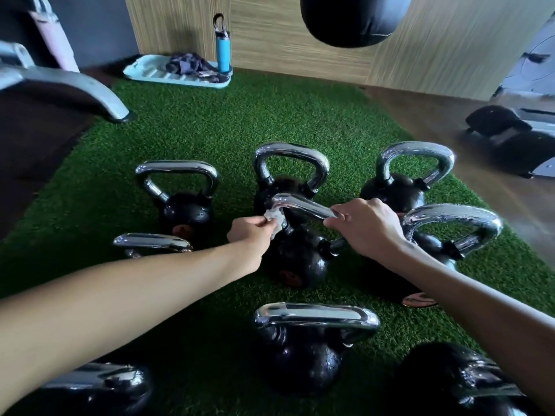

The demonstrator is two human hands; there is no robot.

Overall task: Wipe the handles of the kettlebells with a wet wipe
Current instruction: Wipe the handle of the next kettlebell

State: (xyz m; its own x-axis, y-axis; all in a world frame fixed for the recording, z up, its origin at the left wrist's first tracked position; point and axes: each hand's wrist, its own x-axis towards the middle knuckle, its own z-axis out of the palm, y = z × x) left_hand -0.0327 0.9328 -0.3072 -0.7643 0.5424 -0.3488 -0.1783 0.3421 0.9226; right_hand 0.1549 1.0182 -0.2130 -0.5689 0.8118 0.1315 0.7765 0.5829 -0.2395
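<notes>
Several black kettlebells with chrome handles stand on green turf (240, 121). The middle kettlebell (300, 259) has its chrome handle (303, 205) between my hands. My left hand (250, 232) pinches a crumpled white wet wipe (274, 219) against the handle's left bend. My right hand (366, 226) grips the right end of the same handle. Other kettlebells sit around it: one at back left (183, 205), one at back centre (289, 163), one at back right (399, 187), one in front (309, 349).
A light blue tray (156, 73) with dark cloth and a blue water bottle (222, 46) stands at the wooden wall. A black punching bag (351, 16) hangs overhead. A grey bench leg (75, 88) is at left, dark equipment (510, 136) on the wooden floor at right.
</notes>
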